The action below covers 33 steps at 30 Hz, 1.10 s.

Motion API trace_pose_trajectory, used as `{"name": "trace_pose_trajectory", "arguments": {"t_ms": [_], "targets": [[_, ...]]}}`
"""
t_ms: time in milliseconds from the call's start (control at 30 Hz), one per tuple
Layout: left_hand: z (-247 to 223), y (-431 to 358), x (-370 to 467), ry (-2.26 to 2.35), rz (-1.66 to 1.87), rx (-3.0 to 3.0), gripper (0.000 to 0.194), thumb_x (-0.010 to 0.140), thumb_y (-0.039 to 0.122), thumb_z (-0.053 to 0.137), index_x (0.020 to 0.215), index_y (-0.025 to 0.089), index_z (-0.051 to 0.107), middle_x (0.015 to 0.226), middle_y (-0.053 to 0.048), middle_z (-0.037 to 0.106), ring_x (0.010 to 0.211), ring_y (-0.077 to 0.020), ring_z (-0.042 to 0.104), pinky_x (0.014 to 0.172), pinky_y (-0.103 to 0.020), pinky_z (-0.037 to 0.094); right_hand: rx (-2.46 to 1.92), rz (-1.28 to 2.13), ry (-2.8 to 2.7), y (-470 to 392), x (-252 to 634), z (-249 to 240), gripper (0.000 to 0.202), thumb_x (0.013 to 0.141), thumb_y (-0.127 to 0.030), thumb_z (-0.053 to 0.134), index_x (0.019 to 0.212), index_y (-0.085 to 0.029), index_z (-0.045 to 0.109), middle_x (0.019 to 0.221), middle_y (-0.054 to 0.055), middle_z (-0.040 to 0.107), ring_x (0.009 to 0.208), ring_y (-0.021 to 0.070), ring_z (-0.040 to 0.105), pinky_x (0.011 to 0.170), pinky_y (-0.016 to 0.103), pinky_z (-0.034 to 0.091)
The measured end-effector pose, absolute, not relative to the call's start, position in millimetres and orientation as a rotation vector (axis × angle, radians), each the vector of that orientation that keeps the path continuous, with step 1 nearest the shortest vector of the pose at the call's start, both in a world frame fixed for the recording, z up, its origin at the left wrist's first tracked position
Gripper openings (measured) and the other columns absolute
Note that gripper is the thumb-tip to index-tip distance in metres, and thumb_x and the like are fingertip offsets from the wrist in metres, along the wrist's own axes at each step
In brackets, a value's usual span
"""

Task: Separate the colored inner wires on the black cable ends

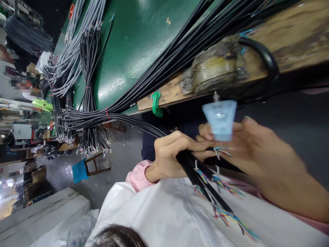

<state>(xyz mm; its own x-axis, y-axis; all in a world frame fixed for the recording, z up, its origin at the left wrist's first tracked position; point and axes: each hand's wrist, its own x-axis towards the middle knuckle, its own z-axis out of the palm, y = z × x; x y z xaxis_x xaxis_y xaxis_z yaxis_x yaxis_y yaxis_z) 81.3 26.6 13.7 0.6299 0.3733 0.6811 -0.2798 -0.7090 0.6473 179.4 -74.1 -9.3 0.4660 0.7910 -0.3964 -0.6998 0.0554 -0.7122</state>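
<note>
Closest in at six o'clock, a white garment point(159, 209) spreads below the hands, and here's the left hand point(169, 154) just under the centre, pink cuff point(140, 175) at its wrist, knuckles up, fingers curled firmly around a bunch of black cables point(191, 171). Their coloured wire ends point(227, 185) fan out towards half past four, while one cable's bare strands poke past the left fingertips to three o'clock. And in from four o'clock reaches the right hand point(267, 157), slightly blurred, palm facing left, thumb raised, fingers bent partway behind a pale-blue see-through piece point(220, 120); whether they grip anything is hidden, I can't tell. That blue piece sits at three o'clock, right below a metal stem point(216, 96) coming off a tape-wrapped lump point(218, 68) on the wooden board point(288, 41). A green clamp point(156, 104) hugs the board's edge near twelve. Beyond, at eleven, it's the green tabletop point(133, 44), black lengths running across it, a red tie point(107, 112) round one bundle, grey cables point(87, 20) up at half past ten. A blue seat point(80, 171) stands at eight; far off at nine, another person point(27, 94), and any lettering there is too small to read.
</note>
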Motion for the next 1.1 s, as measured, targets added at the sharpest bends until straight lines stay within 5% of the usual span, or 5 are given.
{"name": "trace_pose_trajectory", "arguments": {"t_ms": [233,400,533,900,1100], "targets": [[-1.2,39.2,62.9,-0.103,0.849,2.232,0.030,0.095,0.042,0.068,0.083,0.016,0.076,0.077,-0.001,0.075,0.063,-0.0082,0.068,0.058,-0.021,0.059,-1.202,0.821,-0.163,-106.7,161.1,-1.7,0.045,0.057,-0.067,0.091,0.058,-0.028,0.069,0.065,0.005,0.064,0.067,0.0182,0.064,0.058,0.029,0.051],[28.8,69.6,60.9,-0.410,0.305,2.375,0.056,0.106,0.051,0.038,0.089,0.019,0.081,0.083,-0.001,0.074,0.077,-0.0079,0.074,0.075,-0.022,0.063,-1.427,0.499,-0.320,-115.6,157.3,-4.2,0.038,0.075,-0.067,0.080,0.067,-0.030,0.072,0.070,0.004,0.068,0.065,0.0175,0.063,0.059,0.031,0.049],[38.8,83.2,51.9,-0.413,-0.029,2.350,0.058,0.105,0.052,0.040,0.084,0.019,0.082,0.089,-0.003,0.072,0.083,-0.0089,0.074,0.081,-0.021,0.061,-1.309,0.515,-0.888,-112.0,156.9,-0.9,0.033,0.091,-0.056,0.070,0.069,-0.031,0.070,0.064,0.001,0.069,0.055,0.0148,0.063,0.054,0.029,0.050],[42.6,91.4,54.0,-0.514,-0.460,2.299,0.055,0.106,0.046,0.041,0.089,0.007,0.076,0.094,-0.009,0.077,0.093,-0.0109,0.077,0.086,-0.017,0.058,-1.724,0.446,-0.688,-115.0,146.6,-8.1,0.046,0.092,-0.071,0.056,0.071,-0.032,0.068,0.074,0.000,0.073,0.062,0.0199,0.066,0.059,0.037,0.052],[36.8,58.4,48.8,-0.084,0.138,2.535,0.083,0.102,0.062,0.012,0.109,0.009,0.076,0.095,-0.005,0.078,0.081,-0.0111,0.079,0.073,-0.024,0.060,-1.645,0.431,-0.509,-116.5,137.0,11.8,0.033,0.085,-0.064,0.069,0.074,-0.033,0.071,0.077,0.001,0.074,0.067,0.0223,0.068,0.066,0.040,0.056]]}}
